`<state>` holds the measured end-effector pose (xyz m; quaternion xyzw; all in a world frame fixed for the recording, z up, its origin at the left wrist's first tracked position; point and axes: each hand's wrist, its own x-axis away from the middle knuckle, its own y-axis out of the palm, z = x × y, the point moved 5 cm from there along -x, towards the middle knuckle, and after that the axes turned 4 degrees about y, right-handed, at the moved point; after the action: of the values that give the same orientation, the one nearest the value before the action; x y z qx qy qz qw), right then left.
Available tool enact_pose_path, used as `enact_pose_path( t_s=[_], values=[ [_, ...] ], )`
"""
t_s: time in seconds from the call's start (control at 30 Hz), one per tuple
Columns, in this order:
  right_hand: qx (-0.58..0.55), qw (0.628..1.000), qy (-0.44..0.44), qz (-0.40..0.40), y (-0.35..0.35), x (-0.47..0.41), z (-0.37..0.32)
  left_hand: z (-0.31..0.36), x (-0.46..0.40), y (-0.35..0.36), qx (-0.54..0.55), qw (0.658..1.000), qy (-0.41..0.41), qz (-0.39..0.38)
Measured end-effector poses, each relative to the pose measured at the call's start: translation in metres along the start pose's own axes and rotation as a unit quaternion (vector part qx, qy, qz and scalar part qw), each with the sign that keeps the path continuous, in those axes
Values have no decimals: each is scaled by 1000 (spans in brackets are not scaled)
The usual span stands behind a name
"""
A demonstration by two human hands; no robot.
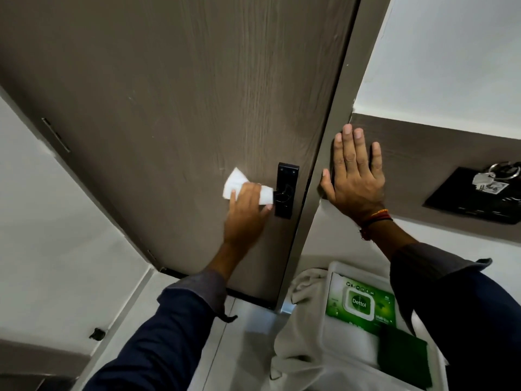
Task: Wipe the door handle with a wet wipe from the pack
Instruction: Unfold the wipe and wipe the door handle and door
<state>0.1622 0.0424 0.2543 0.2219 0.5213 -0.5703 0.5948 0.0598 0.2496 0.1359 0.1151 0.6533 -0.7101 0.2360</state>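
left hand (248, 204) squeezing white wipe (239, 184) on door handle (283, 197), right hand (355, 176) flat, fingers spread on door frame (318, 165)

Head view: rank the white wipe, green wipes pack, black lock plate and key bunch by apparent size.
1. Green wipes pack, though it is nearest the camera.
2. White wipe, partly covered by the left hand.
3. Black lock plate.
4. Key bunch.
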Motion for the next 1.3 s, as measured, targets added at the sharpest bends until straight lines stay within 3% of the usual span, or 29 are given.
enact_pose_path(
  t_s=[0.07, 0.17, 0.3, 0.43, 0.53, 0.7, 0.93, 1.1, 1.2, 1.3],
  values=[
    [-2, 1000, 2, -3, 0, 0, -1, 4, -1, 3, 21, 999, -25, -6],
    [8, 1000, 3, -7, 3, 0, 0, 42, 2, 6, 131, 990, -8, 53],
    [14, 1000, 4, -10, 6, 3, -1, 10, 6, 1, 76, 993, 67, 59],
    [23, 1000, 10, -11, 4, 2, -1, -37, -1, 1, 63, 997, 10, 42],
    [28, 999, 5, -19, 5, 1, 0, -33, 0, 4, 77, 996, 6, 33],
    [41, 998, 13, -37, -2, 1, -1, -5, 1, 16, 26, 971, 240, 0],
    [52, 994, 39, -88, -6, -3, -5, -45, -22, 13, -49, 893, 447, -8],
    [40, 992, 45, -109, -13, -3, -5, -70, -22, 6, -99, 880, 465, 10],
    [34, 991, 49, -120, -15, -6, -10, -33, -26, 5, -100, 869, 484, -11],
    [32, 990, 51, -131, -16, -7, -9, 7, -28, 1, -95, 882, 462, -23]
  ],
)
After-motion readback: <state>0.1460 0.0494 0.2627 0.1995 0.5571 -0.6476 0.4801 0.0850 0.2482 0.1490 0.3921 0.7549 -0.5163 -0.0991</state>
